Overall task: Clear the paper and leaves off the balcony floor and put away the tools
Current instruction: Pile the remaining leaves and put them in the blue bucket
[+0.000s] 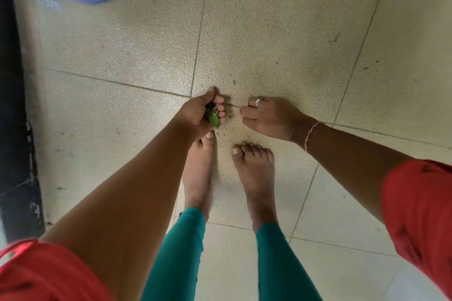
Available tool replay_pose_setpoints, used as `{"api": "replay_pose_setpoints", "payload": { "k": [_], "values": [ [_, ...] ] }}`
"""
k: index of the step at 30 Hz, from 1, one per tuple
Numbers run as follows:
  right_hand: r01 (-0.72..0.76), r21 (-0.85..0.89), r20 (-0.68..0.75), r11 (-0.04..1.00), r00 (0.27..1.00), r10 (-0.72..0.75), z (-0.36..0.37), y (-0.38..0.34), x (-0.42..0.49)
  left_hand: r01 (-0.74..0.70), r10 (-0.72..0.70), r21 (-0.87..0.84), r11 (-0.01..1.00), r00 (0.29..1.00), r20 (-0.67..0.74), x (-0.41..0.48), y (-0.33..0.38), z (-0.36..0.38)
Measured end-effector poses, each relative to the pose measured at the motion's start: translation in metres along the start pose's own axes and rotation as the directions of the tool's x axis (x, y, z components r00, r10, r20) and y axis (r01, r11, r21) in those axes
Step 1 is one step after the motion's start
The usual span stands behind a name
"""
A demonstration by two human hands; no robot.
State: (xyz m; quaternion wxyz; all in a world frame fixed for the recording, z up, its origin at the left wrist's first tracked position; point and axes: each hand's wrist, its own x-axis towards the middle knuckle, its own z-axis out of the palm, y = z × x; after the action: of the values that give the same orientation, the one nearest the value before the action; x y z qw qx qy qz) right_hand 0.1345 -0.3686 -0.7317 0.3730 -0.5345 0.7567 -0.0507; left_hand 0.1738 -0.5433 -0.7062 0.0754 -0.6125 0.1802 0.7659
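Over beige tiled floor [269, 32], left hand [195, 115] gripping green leaves [212, 117], right hand [271, 117] at 3 o'clock, curled, hold unclear

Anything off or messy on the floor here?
Minor only: small dark specks lie scattered on the tiles, and the black strip at left shows chipped, whitish patches. The left hand grips green leaves.

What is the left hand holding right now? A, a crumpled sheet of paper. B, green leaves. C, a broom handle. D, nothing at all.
B: the left hand has its fingers curled round green leaves, which show between the fingers and the palm.
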Motion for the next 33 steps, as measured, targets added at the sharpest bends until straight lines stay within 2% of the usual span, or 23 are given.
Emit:
{"api": "replay_pose_setpoints", "payload": {
  "k": [1, 2, 3, 4, 6, 7, 8, 9, 11, 13, 15, 18, 20, 23, 27, 28, 30, 33],
  "values": [
    [0.229, -0.213, -0.138, 0.950, 0.955, -0.261, -0.029, 0.029, 0.028, 0.001, -0.001, -0.002, 1.000, 1.000, 0.001, 0.001, 0.000, 0.001],
    [0.447, -0.333, -0.183, 0.831, 0.834, -0.521, -0.054, 0.046, 0.047, 0.004, -0.004, -0.002, 1.000, 1.000, 0.005, 0.001, 0.000, 0.002],
    [0.531, -0.359, -0.186, 0.767, 0.765, -0.617, -0.070, 0.056, 0.061, 0.009, -0.009, -0.005, 1.000, 1.000, 0.013, 0.003, 0.000, 0.002],
    [0.530, -0.382, -0.185, 0.757, 0.758, -0.625, -0.077, 0.053, 0.064, 0.015, -0.014, -0.010, 1.000, 1.000, 0.024, 0.003, 0.001, 0.001],
    [0.447, -0.381, -0.156, 0.809, 0.832, -0.533, -0.071, 0.039, 0.053, 0.035, -0.034, -0.025, 0.999, 0.998, 0.049, 0.002, 0.003, 0.001],
    [0.432, -0.269, -0.171, 0.861, 0.858, -0.484, -0.072, 0.041, 0.052, 0.046, -0.043, -0.043, 0.998, 0.997, 0.065, 0.000, 0.004, 0.002],
    [0.367, -0.116, -0.257, 0.923, 0.887, -0.385, -0.073, 0.038, 0.053, 0.055, -0.050, -0.064, 0.996, 0.996, 0.078, -0.003, 0.005, 0.004],
    [0.261, 0.082, -0.313, 0.962, 0.923, -0.224, -0.079, 0.038, 0.054, 0.064, -0.057, -0.092, 0.994, 0.995, 0.086, -0.007, 0.006, 0.005],
    [0.073, 0.428, -0.370, 0.901, 0.923, 0.102, -0.095, 0.037, 0.052, 0.087, -0.073, -0.132, 0.987, 0.991, 0.113, -0.016, 0.007, 0.008],
    [0.009, 0.589, -0.355, 0.808, 0.901, 0.249, -0.112, 0.020, 0.040, 0.095, -0.081, -0.100, 0.990, 0.988, 0.128, -0.027, 0.009, 0.013],
    [0.012, 0.649, -0.338, 0.760, 0.900, 0.274, -0.136, -0.005, 0.030, 0.091, -0.086, -0.032, 0.995, 0.989, 0.122, -0.040, 0.016, 0.019],
    [0.046, 0.577, -0.384, 0.815, 0.896, 0.222, -0.163, -0.035, 0.016, 0.082, -0.080, -0.011, 0.997, 0.987, 0.137, -0.066, 0.031, 0.031],
    [0.014, 0.592, -0.385, 0.806, 0.883, 0.268, -0.184, -0.047, 0.011, 0.078, -0.073, -0.025, 0.997, 0.984, 0.160, -0.087, 0.045, 0.039],
    [-0.036, 0.752, -0.294, 0.658, 0.876, 0.383, -0.222, -0.060, 0.004, 0.070, -0.056, -0.078, 0.994, 0.985, 0.161, -0.121, 0.068, 0.049],
    [0.017, 0.955, -0.185, 0.296, 0.814, 0.550, -0.272, -0.083, -0.006, 0.012, 0.024, -0.234, 0.972, 0.988, 0.153, -0.165, 0.108, 0.052],
    [0.035, 0.971, -0.167, 0.235, 0.802, 0.573, -0.282, -0.089, -0.008, -0.025, 0.069, -0.288, 0.957, 0.988, 0.141, -0.178, 0.121, 0.051],
    [0.038, 0.979, -0.150, 0.202, 0.805, 0.574, -0.295, -0.101, -0.013, -0.111, 0.172, -0.416, 0.903, 0.979, 0.112, -0.204, 0.151, 0.044],
    [-0.014, 0.971, -0.117, 0.239, 0.844, 0.523, -0.309, -0.120, -0.016, -0.277, 0.357, -0.551, 0.787, 0.933, 0.041, -0.239, 0.201, 0.025]
  ]
}}
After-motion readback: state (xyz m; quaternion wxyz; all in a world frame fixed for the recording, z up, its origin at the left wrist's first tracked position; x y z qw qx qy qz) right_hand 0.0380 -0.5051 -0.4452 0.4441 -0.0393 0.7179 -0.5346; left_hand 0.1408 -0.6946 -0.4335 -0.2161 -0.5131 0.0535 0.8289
